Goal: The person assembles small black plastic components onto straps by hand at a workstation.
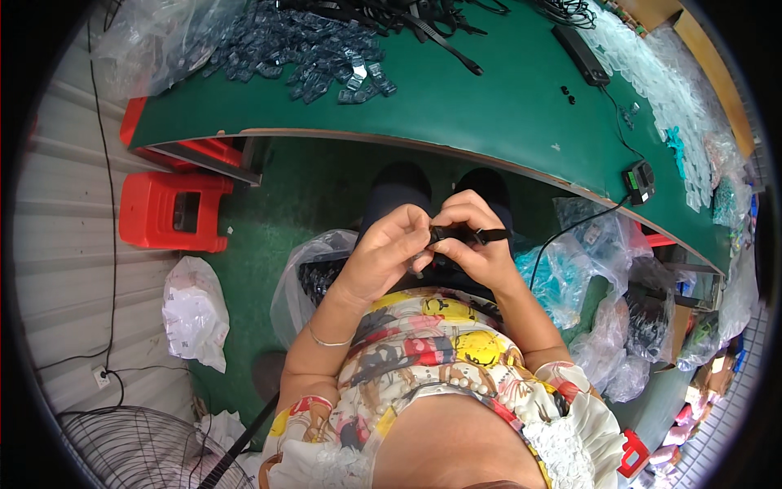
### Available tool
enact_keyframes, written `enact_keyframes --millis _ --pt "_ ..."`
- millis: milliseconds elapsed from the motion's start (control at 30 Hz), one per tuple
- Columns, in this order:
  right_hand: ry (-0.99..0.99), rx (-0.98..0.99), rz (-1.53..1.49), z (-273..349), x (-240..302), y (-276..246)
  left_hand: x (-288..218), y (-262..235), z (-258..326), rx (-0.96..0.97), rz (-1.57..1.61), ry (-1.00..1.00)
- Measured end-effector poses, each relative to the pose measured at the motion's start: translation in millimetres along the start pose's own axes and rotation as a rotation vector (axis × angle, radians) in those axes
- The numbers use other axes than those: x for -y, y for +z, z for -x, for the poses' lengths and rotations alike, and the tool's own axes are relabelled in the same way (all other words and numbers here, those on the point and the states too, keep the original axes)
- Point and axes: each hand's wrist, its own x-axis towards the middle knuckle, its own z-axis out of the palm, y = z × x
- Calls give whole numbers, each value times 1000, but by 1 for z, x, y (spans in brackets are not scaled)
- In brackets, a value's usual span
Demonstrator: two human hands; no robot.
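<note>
Holding a small black strap piece (471, 236) at centre frame, over the lap, below the curved edge of the green table (505, 106). Left hand (389, 248) has fingers curled shut, pinching the strap's left end. Right hand (476, 236) is closed too, thumb and forefinger clamped on the middle; the free end sticks out to the right.

Step in hand, as I read it: fitting or threading something onto the strap. Can't tell whether a clear part is already between the left fingertips; too small, partly hidden.

Next move probably needs a steady two-handed pinch and fine alignment of the strap end. Grip is tight and close to the body, so there's little slack.

Supply:
- heap of small clear clips (301, 49), upper left of frame, on the table, partly under a clear plastic bag (155, 41)
- bundle of black straps (391, 16), top centre
- more bagged parts (635, 310) at right, beside the person's knee
- red stool (175, 210) at left, on the floor

Both stocks sit well apart from the hands, so a reach up is needed.
</note>
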Motion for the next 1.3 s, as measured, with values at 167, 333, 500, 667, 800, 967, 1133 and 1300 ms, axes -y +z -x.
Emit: enact_keyframes --millis 167,333,500,667,800,967,1133,1300 --pt "-53 -42 63 -4 0 3 4 -3 0 -19 47 -4" --pt "-156 -11 223 -9 4 4 3 0 -1 -97 7 18" --pt "55 -221 253 -4 7 -9 2 2 0 -218 -341 191" --pt "337 68 53 2 7 -4 4 3 3 -176 -638 209" --pt "314 96 -138 5 3 0 -5 0 4 -90 -974 142" --pt "526 102 -509 13 8 3 -13 5 9 9 -644 -9" --pt "375 84 -635 17 5 14 7 -5 12 61 -264 -32" --pt "489 75 -755 18 15 14 22 -15 13 126 163 -17"
